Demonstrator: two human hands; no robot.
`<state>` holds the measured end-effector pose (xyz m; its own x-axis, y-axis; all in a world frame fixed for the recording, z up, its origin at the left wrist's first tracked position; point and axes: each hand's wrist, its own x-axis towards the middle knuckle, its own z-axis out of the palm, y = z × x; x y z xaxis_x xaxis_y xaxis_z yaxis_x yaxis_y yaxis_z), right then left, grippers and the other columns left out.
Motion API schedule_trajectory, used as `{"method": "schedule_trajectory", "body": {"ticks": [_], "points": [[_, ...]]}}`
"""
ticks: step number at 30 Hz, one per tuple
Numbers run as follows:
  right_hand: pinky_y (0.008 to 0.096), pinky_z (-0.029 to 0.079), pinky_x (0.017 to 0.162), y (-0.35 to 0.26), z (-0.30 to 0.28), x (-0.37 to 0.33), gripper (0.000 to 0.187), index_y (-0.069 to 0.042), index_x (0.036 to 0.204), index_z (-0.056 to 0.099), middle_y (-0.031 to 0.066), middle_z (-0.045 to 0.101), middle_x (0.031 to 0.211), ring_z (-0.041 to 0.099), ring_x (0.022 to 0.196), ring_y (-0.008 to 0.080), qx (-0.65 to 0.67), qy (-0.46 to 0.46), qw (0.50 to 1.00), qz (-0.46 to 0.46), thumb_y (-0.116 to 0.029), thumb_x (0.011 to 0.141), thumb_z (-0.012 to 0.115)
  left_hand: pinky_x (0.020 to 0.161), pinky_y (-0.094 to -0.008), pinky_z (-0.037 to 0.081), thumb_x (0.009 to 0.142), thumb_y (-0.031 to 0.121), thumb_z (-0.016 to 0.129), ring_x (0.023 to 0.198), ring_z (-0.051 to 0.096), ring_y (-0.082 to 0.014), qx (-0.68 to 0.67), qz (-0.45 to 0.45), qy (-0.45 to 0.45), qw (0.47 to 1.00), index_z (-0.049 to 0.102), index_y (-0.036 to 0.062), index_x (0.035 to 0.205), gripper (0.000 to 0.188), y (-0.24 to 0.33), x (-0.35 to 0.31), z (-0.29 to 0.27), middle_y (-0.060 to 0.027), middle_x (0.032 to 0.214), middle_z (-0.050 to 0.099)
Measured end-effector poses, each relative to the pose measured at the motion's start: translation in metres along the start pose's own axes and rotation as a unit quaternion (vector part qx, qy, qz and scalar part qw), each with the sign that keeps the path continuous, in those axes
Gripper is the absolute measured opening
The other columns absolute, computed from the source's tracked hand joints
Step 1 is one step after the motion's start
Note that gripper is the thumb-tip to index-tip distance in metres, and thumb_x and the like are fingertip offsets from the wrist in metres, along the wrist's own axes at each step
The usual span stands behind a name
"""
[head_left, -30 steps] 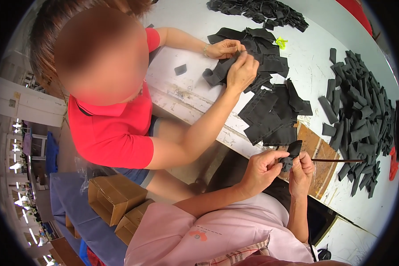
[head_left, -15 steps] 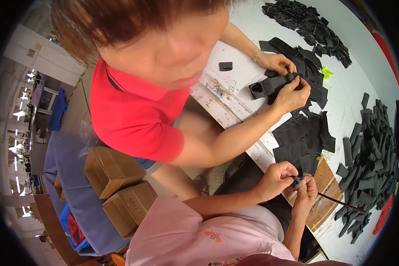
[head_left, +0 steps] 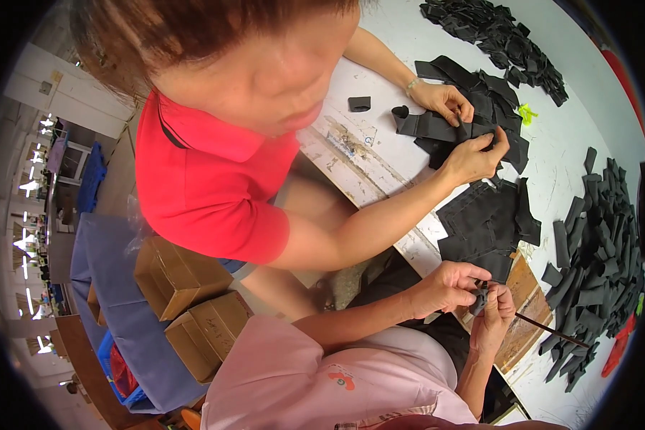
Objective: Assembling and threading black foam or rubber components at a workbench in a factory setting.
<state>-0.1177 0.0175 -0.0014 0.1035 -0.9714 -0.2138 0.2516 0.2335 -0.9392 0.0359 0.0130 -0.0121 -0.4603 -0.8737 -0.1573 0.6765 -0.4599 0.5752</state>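
Close together over the table's near edge are my left hand (head_left: pixel 448 290) and my right hand (head_left: pixel 492 322). Between their fingertips is a small dark fabric piece (head_left: pixel 479 301), bunched up and partly hidden. My right thumb and fingers pinch it. The left hand's fingers are curled at its other side, the index finger stretched over the top. A thin dark rod (head_left: pixel 552 331) runs from beside my right hand toward the strip pile; whether the hand grips it cannot be seen. Black fabric panels (head_left: pixel 480 218) lie flat just beyond my hands.
On the left, a co-worker in red handles a black fabric strip (head_left: pixel 433 127) over stacked black pieces. Black strips (head_left: pixel 602 251) heap at the right, smaller pieces (head_left: pixel 494 43) at the far end. A wooden board (head_left: pixel 527 315) lies under my right hand. Cardboard boxes (head_left: pixel 208 333) stand left.
My left index finger has straightened and lifted over the fabric piece; my right hand stays nearly in place. The co-worker's hands have moved apart along their strip, whose end has shifted left.
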Motion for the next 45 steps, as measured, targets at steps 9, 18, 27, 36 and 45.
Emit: {"method": "schedule_trajectory", "body": {"ticks": [9, 18, 27, 36, 45], "points": [[0.0229, 0.037, 0.073, -0.008, 0.006, -0.009, 0.014, -0.001, 0.076, 0.050, 0.0062, 0.054, 0.085, 0.047, 0.077, 0.0116, -0.178, 0.033, 0.976, -0.123, -0.013, 0.083, 0.055, 0.047, -0.0186, 0.040, 0.073, -0.009, 0.048, 0.057, 0.048, -0.0027, 0.232, 0.079, 0.127, 0.961, 0.058, -0.0047, 0.093, 0.022, -0.008, -0.004, 0.024, -0.0047, 0.078, 0.060], [0.0224, 0.036, 0.069, -0.009, 0.005, -0.011, 0.013, -0.001, 0.075, 0.048, 0.0044, 0.048, 0.082, 0.043, 0.072, 0.0110, -0.216, 0.016, 0.960, -0.178, -0.010, 0.082, 0.054, 0.045, -0.0174, 0.035, 0.077, -0.008, 0.045, 0.052, 0.042, -0.0002, 0.231, 0.072, 0.150, 0.959, 0.056, -0.0002, 0.086, 0.016, -0.016, -0.007, 0.030, 0.0028, 0.062, 0.050], [0.0162, 0.031, 0.048, -0.014, -0.002, -0.023, 0.015, -0.005, 0.077, 0.048, -0.0012, 0.044, 0.077, 0.037, 0.058, 0.0042, -0.144, 0.007, 0.985, -0.099, -0.017, 0.084, 0.053, 0.040, -0.0155, 0.028, 0.076, -0.009, 0.046, 0.049, 0.040, 0.0000, 0.024, 0.025, 0.090, 0.995, 0.052, 0.0021, 0.088, 0.017, -0.011, -0.009, 0.033, -0.0009, 0.070, 0.056], [0.0180, 0.033, 0.055, -0.015, -0.010, -0.035, 0.026, -0.005, 0.076, 0.051, -0.0010, 0.049, 0.073, 0.041, 0.060, 0.0047, 0.047, -0.043, 0.998, 0.008, -0.029, 0.078, 0.061, 0.035, -0.0147, 0.023, 0.077, -0.005, 0.049, 0.040, 0.033, 0.0006, -0.229, -0.143, -0.165, 0.949, 0.049, 0.0029, 0.099, 0.024, -0.019, -0.016, 0.028, 0.0004, 0.079, 0.052], [0.0188, 0.035, 0.067, -0.014, -0.023, -0.036, 0.023, -0.005, 0.079, 0.052, -0.0013, 0.053, 0.077, 0.045, 0.069, 0.0062, 0.067, -0.043, 0.996, 0.036, -0.025, 0.078, 0.063, 0.034, -0.0132, 0.027, 0.080, 0.000, 0.051, 0.037, 0.033, 0.0006, -0.214, -0.113, -0.093, 0.966, 0.051, 0.0053, 0.097, 0.018, -0.020, -0.013, 0.032, 0.0007, 0.073, 0.055]]}}
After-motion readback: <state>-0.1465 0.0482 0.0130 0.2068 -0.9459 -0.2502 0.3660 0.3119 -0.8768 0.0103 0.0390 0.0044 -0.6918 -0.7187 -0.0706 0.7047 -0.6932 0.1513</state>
